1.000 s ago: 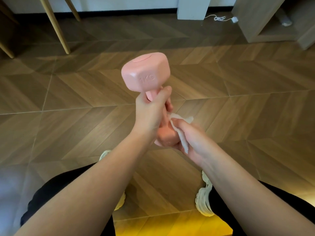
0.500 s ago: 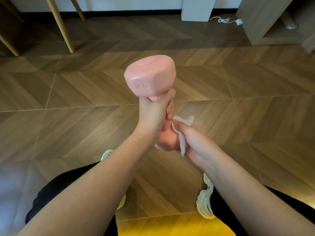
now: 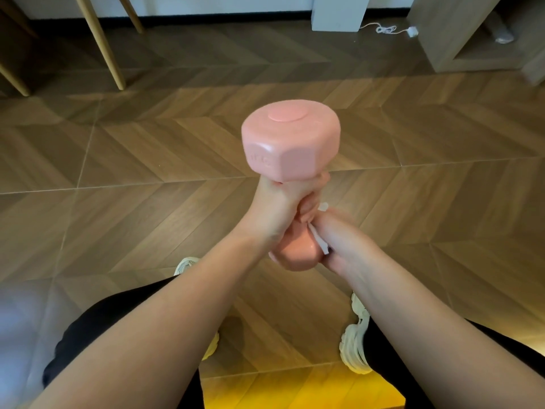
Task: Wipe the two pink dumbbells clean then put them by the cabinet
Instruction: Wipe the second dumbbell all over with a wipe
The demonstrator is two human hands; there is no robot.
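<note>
Dumbbell (image 3: 290, 146), glossy pink with hexagonal heads, stood upright above the wood floor (image 3: 118, 160); left hand (image 3: 278, 212) gripped its handle, right hand (image 3: 342, 240) pressed a white wipe (image 3: 320, 242) against the lower head.

The dumbbell (image 3: 290, 143) you hold is a soft pink, all one colour, with a slightly darker pink round disc on its top face and pale shine on the edges. The wipe (image 3: 320, 242) between your fingers is white. Under you, the floor (image 3: 147, 160) is brown wood laid in a chevron pattern, with thin light lines between the rows, and it turns bright yellow at the bottom edge. Your trousers (image 3: 118, 317) are black and your shoes (image 3: 355, 346) are off-white. The furniture legs (image 3: 100, 39) at the top left are light yellow wood, the cabinet (image 3: 442, 33) is grey-brown, and the cable (image 3: 389, 29) is white.
</note>
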